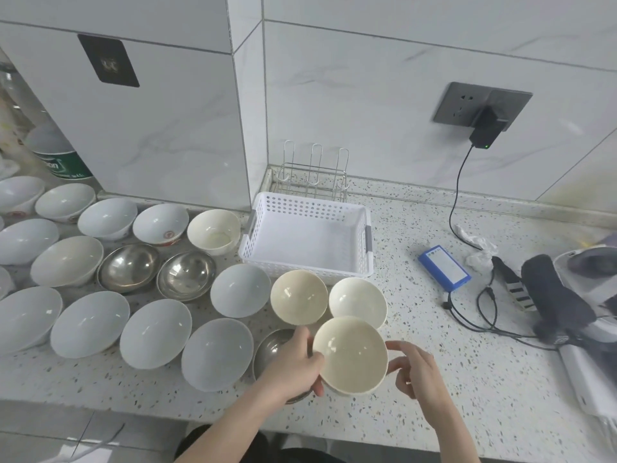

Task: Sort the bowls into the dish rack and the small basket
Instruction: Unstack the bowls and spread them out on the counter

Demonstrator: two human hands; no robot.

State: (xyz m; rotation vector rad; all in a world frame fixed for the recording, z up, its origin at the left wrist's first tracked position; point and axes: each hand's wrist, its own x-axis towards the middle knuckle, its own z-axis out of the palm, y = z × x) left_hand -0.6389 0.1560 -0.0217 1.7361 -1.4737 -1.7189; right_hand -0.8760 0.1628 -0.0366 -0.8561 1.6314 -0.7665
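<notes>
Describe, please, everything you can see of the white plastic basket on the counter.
The white plastic basket is rectangular and shallow, with perforated walls, a solid floor and a grey handle at each short end. It sits upright on the speckled counter, in front of the wire dish rack. Nothing shows inside it, and neither hand touches it.

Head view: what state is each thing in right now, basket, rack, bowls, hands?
White basket: empty, upright.
Wire dish rack: empty, behind the basket.
Cream bowl: held by left hand, upright.
Right hand: open beside that bowl.
Steel bowls: upright, empty.
Charger: plugged in, green light on.
</notes>
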